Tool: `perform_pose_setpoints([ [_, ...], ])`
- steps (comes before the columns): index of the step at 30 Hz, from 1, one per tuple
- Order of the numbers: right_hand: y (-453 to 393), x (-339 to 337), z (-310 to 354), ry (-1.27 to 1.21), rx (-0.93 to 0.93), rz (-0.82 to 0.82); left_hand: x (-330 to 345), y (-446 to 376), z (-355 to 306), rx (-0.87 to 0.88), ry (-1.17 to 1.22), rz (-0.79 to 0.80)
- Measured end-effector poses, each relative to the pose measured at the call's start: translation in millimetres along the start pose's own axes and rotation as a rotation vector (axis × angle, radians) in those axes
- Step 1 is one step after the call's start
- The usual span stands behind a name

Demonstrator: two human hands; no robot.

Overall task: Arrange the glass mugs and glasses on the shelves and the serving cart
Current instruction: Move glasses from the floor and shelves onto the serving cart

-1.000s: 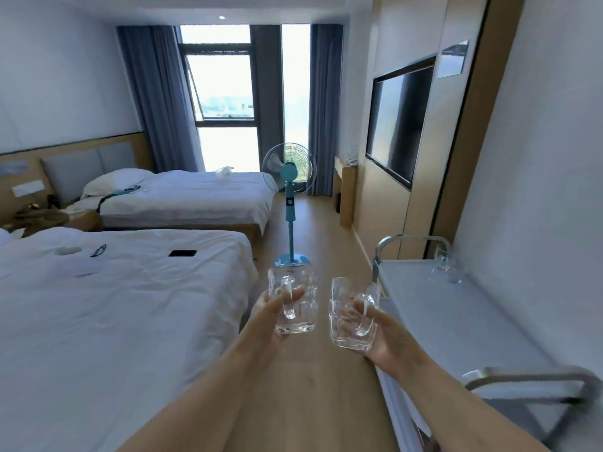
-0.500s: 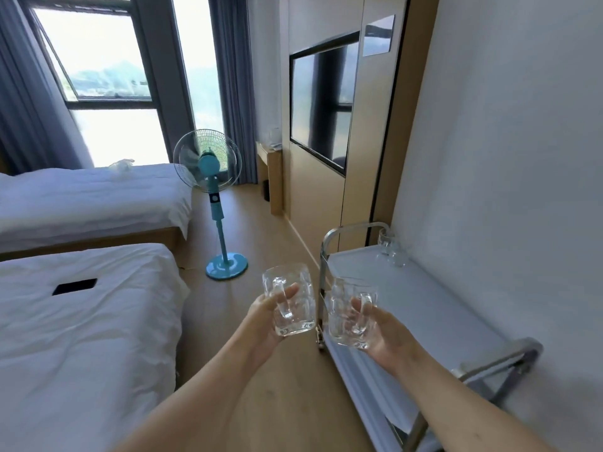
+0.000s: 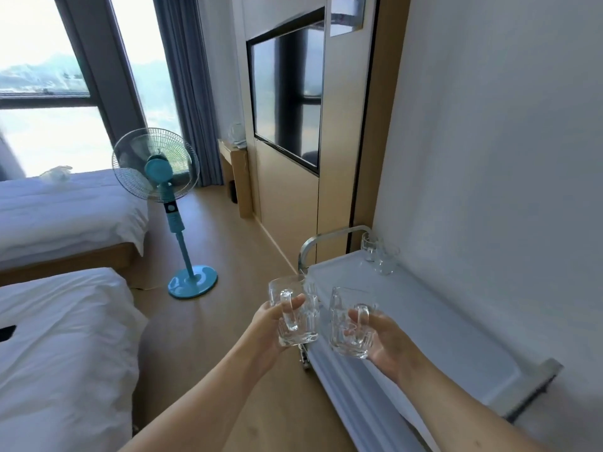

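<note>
Head view: both mugs (image 3: 295, 316) held above cart's (image 3: 434, 324) bare near edge.

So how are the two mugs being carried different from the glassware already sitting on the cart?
The mug in the left hand and the mug in the right hand are held in the air, while the glasses on the cart rest on its top. The held mugs are near the cart's front end; the standing glasses are at its far end by the wall. The held mugs look larger, though they are nearer the camera. All are clear and look empty.
</note>
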State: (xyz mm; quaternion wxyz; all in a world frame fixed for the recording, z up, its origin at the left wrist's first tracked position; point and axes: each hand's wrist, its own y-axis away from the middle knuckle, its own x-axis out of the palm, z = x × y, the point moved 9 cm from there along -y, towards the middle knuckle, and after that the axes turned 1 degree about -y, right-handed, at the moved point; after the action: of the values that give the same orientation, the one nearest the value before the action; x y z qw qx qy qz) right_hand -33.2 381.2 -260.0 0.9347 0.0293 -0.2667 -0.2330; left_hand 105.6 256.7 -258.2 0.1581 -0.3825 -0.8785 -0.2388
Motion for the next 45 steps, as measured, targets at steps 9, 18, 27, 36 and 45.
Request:
perform_pose_setpoints([
  [9,-95,-61,26,-0.007,0.016,-0.12,22,-128,-25,-0.073,-0.026,0.094],
  [18,-148,-109,40,-0.017,0.028,-0.296,43,-220,-29,-0.126,-0.134,0.128],
  [27,-199,-156,40,-0.066,0.003,-0.552,48,-331,-25,-0.119,-0.466,0.167],
  [36,-223,-181,20,-0.191,-0.002,-0.777,57,-415,-5,-0.273,-0.604,0.332],
  [45,-211,-216,1,-0.285,-0.043,-1.023,87,-460,32,-0.284,-0.761,0.481],
])
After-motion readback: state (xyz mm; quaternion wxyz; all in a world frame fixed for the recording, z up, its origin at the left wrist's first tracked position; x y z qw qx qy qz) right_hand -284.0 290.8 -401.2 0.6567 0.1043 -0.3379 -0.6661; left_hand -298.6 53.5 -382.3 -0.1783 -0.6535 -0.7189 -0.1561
